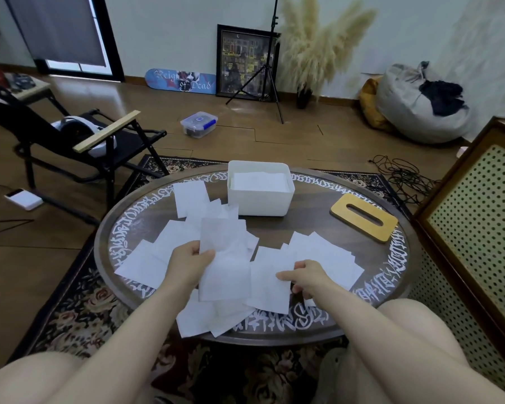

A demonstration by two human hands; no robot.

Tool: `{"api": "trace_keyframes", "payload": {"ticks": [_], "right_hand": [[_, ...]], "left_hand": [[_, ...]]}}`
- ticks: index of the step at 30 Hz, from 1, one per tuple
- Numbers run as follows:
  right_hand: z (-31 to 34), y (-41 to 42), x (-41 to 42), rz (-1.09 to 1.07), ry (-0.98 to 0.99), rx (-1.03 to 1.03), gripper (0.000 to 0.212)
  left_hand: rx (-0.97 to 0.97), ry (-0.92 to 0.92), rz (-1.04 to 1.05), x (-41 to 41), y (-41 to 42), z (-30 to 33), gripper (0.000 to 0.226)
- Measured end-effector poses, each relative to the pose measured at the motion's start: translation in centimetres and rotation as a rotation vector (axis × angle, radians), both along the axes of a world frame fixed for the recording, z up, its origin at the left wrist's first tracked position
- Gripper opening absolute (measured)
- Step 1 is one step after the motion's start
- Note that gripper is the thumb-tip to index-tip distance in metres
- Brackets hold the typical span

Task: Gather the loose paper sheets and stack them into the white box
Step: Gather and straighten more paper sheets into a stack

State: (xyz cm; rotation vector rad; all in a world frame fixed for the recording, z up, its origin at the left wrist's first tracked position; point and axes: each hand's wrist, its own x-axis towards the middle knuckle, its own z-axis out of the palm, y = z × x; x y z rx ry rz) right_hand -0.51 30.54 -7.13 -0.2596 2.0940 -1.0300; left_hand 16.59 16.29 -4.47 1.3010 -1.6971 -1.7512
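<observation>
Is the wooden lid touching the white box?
Apart. The head view shows bare table between the wooden lid and the white box.

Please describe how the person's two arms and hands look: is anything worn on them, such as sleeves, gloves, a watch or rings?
Both forearms are bare up to the frame's edge, with no sleeves visible. The left hand and right hand wear no gloves, and no watch or bracelet shows on either wrist. No rings are visible on the fingers, though some are hidden.

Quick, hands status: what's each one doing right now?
Left hand: fingers grip a paper sheet, lifted above the pile.
Right hand: fingers pinch the edge of a sheet on the table.
</observation>
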Motion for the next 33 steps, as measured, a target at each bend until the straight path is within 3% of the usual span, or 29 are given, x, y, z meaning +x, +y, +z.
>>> {"api": "trace_keyframes", "payload": {"ticks": [6,10,11,13,15,19,24,33], "right_hand": [[-0.8,-0.7,0.2,0.064,0.116,-0.038,0.001],[-0.6,-0.6,-0.4,0.064,0.245,-0.012,0.029],[-0.4,-0.4,-0.6,0.061,0.279,-0.017,0.03],[-0.2,0.0,-1.0,0.049,0.336,-0.009,0.009],[-0.2,0.4,-1.6,0.028,0.367,0.012,0.032],[0.2,1.4,-2.6,-0.028,0.412,-0.019,0.035],[1.5,2.2,-2.8,-0.024,0.456,-0.19,0.032],[3.3,3.0,-2.5,-0.001,0.26,-0.582,0.011]], "left_hand": [[0.004,-0.003,0.011,0.6,-0.3,0.2,0.021],[-0.003,-0.009,0.012,0.4,-0.3,0.2,0.014],[-0.007,-0.01,0.013,0.4,-0.3,0.2,0.013],[-0.013,-0.015,0.014,0.2,-0.1,0.3,0.012],[-0.013,-0.021,0.012,-0.1,0.0,0.3,0.014],[-0.008,-0.022,-0.004,-0.6,0.4,0.3,0.015],[-0.002,-0.009,-0.018,-1.7,1.1,0.2,0.02],[-0.003,-0.011,-0.034,-3.9,2.0,-0.6,0.022]]}}
